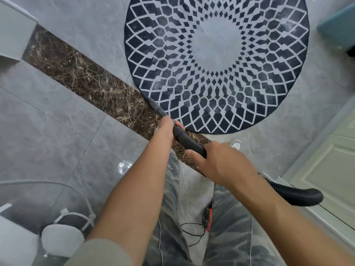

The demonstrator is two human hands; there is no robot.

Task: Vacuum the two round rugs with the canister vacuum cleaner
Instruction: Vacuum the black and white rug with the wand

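A round rug (217,60) with a dark blue and white diamond pattern lies on the grey tiled floor ahead of me. The black vacuum wand (184,138) slants from my hands down to the rug's near-left edge, where its tip meets the rim. My left hand (166,129) grips the wand further down. My right hand (217,164) holds the handle end, fingers wrapped over it. The black ribbed hose (294,192) curves away to the right behind my right wrist. A red and black part of the canister (208,217) shows between my legs. Only one rug is in view.
A dark brown marble strip (80,73) crosses the floor diagonally under the rug's edge. A glass table with a white stool (61,240) under it stands at lower left. A pale cabinet door (326,173) is on the right, a teal box (338,29) at upper right. A thin black cord (192,233) lies by my feet.
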